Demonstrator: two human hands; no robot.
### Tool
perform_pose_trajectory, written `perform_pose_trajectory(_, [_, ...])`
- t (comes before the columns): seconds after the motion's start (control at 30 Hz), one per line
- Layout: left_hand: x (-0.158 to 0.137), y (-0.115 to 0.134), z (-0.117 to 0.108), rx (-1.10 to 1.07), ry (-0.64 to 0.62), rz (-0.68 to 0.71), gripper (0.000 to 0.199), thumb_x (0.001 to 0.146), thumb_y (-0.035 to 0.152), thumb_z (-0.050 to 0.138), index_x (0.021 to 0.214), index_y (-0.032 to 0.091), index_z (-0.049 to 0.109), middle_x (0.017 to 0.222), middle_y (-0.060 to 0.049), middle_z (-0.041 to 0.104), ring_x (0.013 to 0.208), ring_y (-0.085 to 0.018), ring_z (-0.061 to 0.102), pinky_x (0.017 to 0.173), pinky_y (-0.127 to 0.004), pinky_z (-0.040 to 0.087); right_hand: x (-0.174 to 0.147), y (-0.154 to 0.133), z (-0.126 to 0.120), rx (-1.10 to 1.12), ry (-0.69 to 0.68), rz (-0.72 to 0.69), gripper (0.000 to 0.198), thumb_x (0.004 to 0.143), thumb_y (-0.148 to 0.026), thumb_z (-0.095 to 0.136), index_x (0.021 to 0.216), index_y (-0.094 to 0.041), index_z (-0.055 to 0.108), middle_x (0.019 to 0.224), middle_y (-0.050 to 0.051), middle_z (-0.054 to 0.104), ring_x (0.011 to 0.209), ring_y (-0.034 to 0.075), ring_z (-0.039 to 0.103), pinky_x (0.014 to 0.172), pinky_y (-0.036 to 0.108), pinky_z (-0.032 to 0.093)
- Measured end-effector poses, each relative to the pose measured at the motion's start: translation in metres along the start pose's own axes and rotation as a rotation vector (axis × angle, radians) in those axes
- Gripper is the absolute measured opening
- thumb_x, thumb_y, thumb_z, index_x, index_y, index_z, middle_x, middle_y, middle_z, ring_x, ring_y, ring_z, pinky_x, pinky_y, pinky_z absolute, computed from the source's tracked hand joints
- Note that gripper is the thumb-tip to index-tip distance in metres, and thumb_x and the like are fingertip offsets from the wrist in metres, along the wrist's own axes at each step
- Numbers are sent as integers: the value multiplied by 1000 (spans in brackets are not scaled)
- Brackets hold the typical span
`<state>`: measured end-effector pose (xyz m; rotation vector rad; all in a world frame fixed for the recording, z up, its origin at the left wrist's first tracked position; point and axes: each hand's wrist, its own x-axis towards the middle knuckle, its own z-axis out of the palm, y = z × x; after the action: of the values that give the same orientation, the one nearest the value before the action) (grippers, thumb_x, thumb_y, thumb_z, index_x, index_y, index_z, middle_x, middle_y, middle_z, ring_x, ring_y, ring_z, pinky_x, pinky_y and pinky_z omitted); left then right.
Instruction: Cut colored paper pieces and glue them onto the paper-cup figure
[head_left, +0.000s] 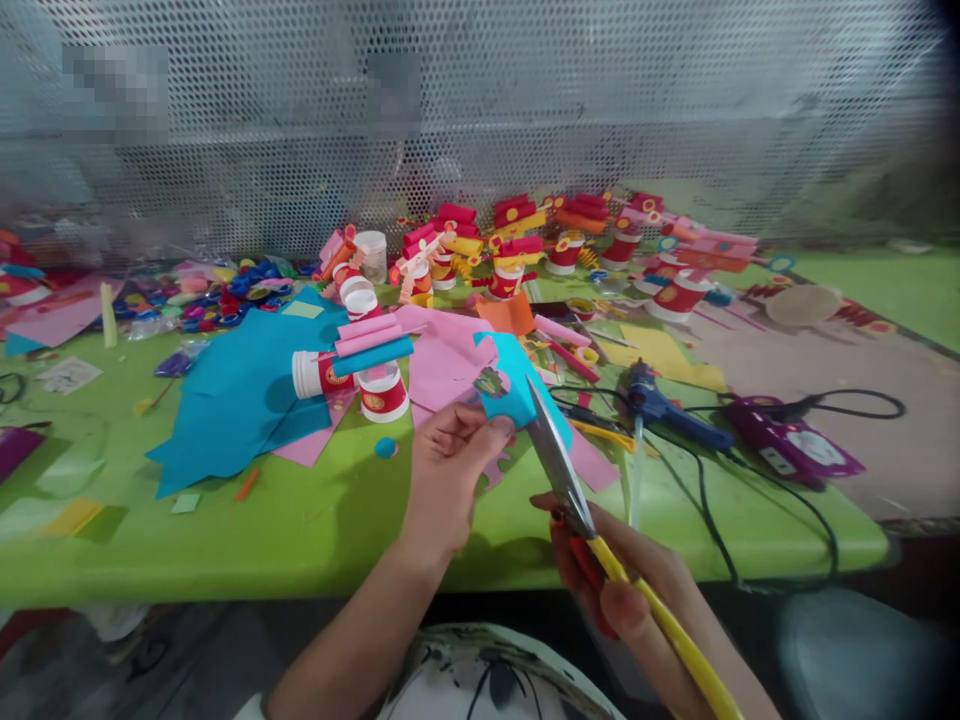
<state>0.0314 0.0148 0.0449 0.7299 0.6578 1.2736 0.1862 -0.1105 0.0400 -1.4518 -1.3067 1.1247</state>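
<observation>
Pinched in my left hand (454,465) is a piece of blue paper (514,375) with a rounded notch cut in its left side, held just above the table. My right hand (626,570) grips scissors (559,465) with yellow and red handles, fingers wrapped round them. Their blades point up and lie against the lower right part of the blue paper; whether they are parted I cannot tell. Beneath the paper are pink sheets (442,365). A small blue paper disc (385,447) rests on the table left of my left hand.
The green table (300,540) carries large blue sheets (232,390), paper cups with rolled paper (384,390), and several finished-looking cup figures (506,275) along the back. A blue glue gun (667,405) with its cable lies right, beside a purple box (791,440). Behind stands a perforated metal screen (480,100).
</observation>
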Motion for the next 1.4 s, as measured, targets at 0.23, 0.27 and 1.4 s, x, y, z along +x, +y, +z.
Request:
perform_pose_trajectory(0.23, [-1,1,1,-9,-6,-9,29,74,34,95,69,20,70,67,4,69,67,-9,66,72,-23,51,7,-2,2,-14,-18,-51,96,87,-95,50,137,-14,67,70,-2,56,54,14,42,46,28,32])
perform_pose_trajectory(0.27, [-1,1,0,-7,-12,-3,28,75,33,95,70,20,71,67,4,69,67,-9,65,72,-22,51,8,-2,1,-10,-19,-51,96,87,-95,51,137,-15,67,70,-2,57,54,13,42,46,28,32])
perform_pose_trajectory(1.4, [7,30,-23,221,-148,25,25,77,35,94,74,19,75,72,1,69,67,-11,59,65,-24,49,8,-12,2,-10,-1,40,104,74,-106,48,122,-18,72,62,-5,49,48,11,33,45,29,25])
